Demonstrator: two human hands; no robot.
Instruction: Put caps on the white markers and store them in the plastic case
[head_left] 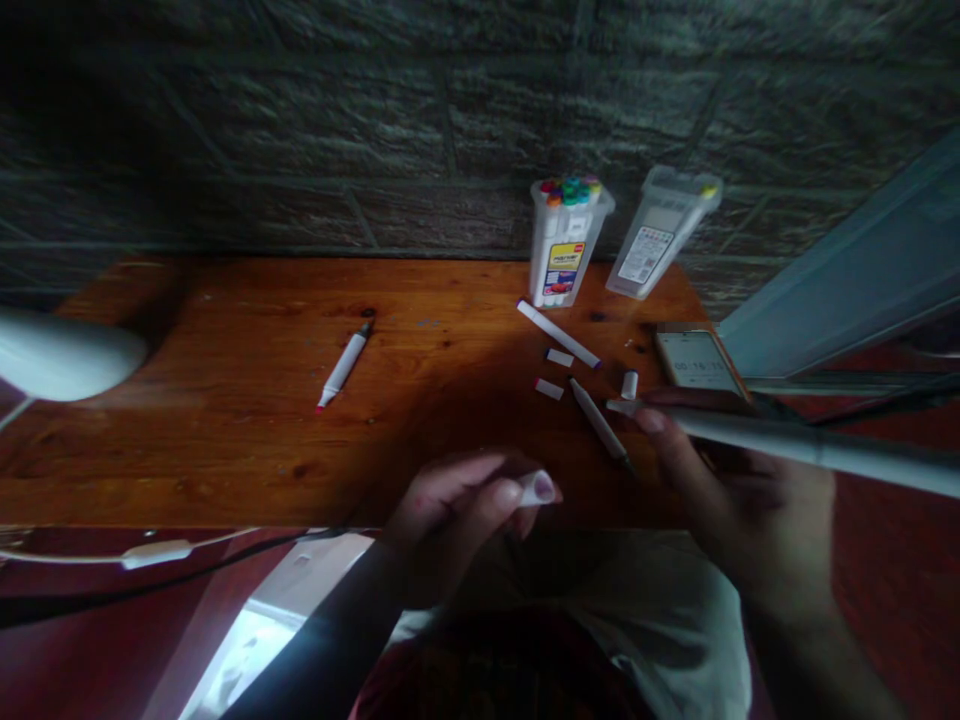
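Observation:
My left hand (469, 500) is closed around a small white marker cap (537, 488), its round end turned to the right. My right hand (731, 490) is closed, its thumb against the narrow white end of a marker (622, 406); the rest is hard to make out behind the fingers and a long white rod (817, 442). Just left of that hand lies an uncapped double-ended marker (598, 420). Near it are a loose cap with a dark end (630, 383), a red-ended cap (549, 388) and another cap (559, 357). A capped white marker (559, 333) lies behind them.
A clear case full of colored markers (562, 245) stands by the brick wall, beside a case with one yellow-capped marker (652, 240). Another uncapped marker (345, 365) lies left on the wooden table (225, 400). A phone (701, 362) showing a timer lies right; a white lamp (67, 355) is left.

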